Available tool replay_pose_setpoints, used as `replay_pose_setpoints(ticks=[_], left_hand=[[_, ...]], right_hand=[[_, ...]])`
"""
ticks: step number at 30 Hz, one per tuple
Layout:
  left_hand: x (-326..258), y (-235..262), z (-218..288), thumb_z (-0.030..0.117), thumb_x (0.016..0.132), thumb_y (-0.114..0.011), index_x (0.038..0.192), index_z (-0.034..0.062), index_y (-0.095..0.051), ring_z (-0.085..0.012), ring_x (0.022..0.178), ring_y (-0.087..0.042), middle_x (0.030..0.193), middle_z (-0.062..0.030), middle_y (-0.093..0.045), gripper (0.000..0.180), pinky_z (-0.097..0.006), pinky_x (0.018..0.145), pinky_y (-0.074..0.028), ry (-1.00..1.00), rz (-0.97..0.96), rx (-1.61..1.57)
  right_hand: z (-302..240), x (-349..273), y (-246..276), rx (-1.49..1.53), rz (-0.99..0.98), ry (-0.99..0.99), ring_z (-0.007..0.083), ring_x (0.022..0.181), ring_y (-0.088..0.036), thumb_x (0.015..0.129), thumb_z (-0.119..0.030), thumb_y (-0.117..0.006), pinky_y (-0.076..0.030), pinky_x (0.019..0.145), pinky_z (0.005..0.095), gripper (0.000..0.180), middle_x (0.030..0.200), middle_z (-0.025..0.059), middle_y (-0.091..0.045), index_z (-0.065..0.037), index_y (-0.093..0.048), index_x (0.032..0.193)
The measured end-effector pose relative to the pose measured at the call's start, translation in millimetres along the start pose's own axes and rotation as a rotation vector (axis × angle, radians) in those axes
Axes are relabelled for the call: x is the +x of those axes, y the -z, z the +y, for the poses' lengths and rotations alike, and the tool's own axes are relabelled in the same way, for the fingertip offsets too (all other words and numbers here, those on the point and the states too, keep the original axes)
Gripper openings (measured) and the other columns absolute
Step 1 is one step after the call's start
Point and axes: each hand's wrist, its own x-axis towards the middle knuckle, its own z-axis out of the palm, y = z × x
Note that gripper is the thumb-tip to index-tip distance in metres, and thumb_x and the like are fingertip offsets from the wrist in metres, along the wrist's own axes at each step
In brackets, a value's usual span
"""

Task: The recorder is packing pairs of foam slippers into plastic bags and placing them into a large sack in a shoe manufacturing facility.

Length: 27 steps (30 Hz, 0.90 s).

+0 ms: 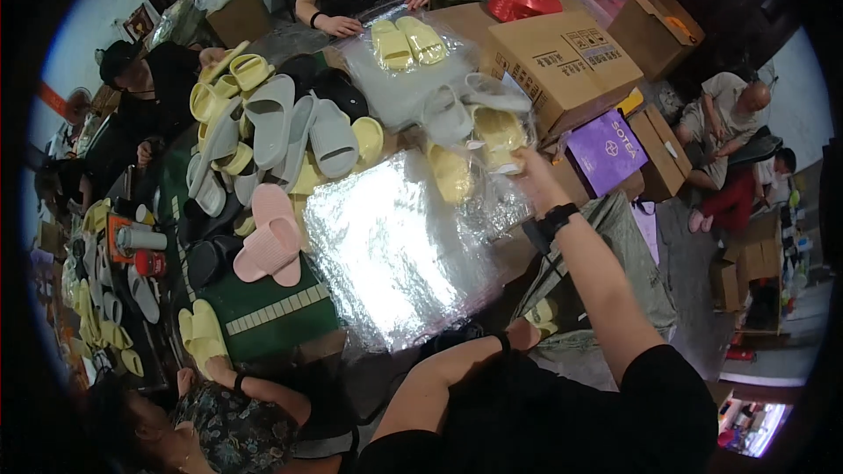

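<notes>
My right hand (529,174), with a dark band at the wrist, reaches over the table and is closed on the near end of a yellow slipper (496,136) in clear plastic. Another bagged yellow slipper (450,171) lies just left of it, and a bagged grey pair (446,114) lies behind. Down by the table's near right side, my left hand (523,333) is closed at a pair of yellow slippers (547,314) by the mouth of a green woven sack (606,281). Its fingers are partly hidden.
Clear plastic bags (395,246) lie stacked on the table, left of which are piled grey, yellow, black and pink slippers (272,237). Cardboard box (566,70) and purple box (606,154) stand right. Co-workers sit around; one holds yellow slippers (204,333), another sits behind a yellow pair (408,42).
</notes>
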Motion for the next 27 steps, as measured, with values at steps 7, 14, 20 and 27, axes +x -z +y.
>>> replay_pose_setpoints(ticks=[7, 14, 20, 27], left_hand=[[3.0, 4.8, 8.2, 0.016, 0.072, -0.051, 0.069, 0.0077, -0.062, -0.0275, 0.061, -0.061, 0.067, -0.0105, -0.061, 0.014, -0.042, 0.051, -0.047, 0.067, -0.225, 0.048], [13.5, 17.1, 15.6, 0.011, 0.073, -0.052, 0.083, 0.0064, -0.065, -0.0291, 0.079, -0.062, 0.085, -0.0099, -0.064, 0.017, -0.039, 0.062, -0.050, 0.231, -0.415, -0.006], [0.4, -41.8, 0.6, 0.023, 0.076, -0.050, 0.081, 0.0089, -0.065, -0.0283, 0.071, -0.063, 0.073, -0.0110, -0.064, 0.022, -0.039, 0.063, -0.047, 0.213, 0.359, -0.121], [11.2, -11.9, 26.9, 0.020, 0.080, -0.047, 0.080, 0.0107, -0.068, -0.0244, 0.073, -0.063, 0.079, -0.0057, -0.066, 0.023, -0.039, 0.069, -0.044, 0.167, -0.489, 0.129]], right_hand=[[-67.1, -137.0, 47.0, 0.134, -0.178, -0.002, 0.0181, 0.087, -0.059, 0.082, -0.021, -0.051, -0.049, 0.077, 0.0287, 0.036, 0.102, 0.0102, -0.058, 0.001, -0.049, 0.111], [-36.7, -288.9, 218.9, 0.013, 0.294, 0.104, 0.0187, 0.088, -0.059, 0.082, -0.022, -0.055, -0.049, 0.077, 0.0289, 0.035, 0.100, 0.0071, -0.060, -0.005, -0.051, 0.112], [23.6, -406.5, 296.2, 0.045, 0.600, -0.050, 0.0192, 0.090, -0.059, 0.082, -0.022, -0.056, -0.049, 0.078, 0.0292, 0.034, 0.100, 0.0065, -0.060, -0.007, -0.051, 0.113], [47.2, -404.5, 286.6, -1.040, 0.141, -0.018, 0.0235, 0.106, -0.051, 0.085, -0.010, -0.050, -0.042, 0.094, 0.0331, 0.033, 0.117, 0.0124, -0.052, -0.001, -0.048, 0.117]])
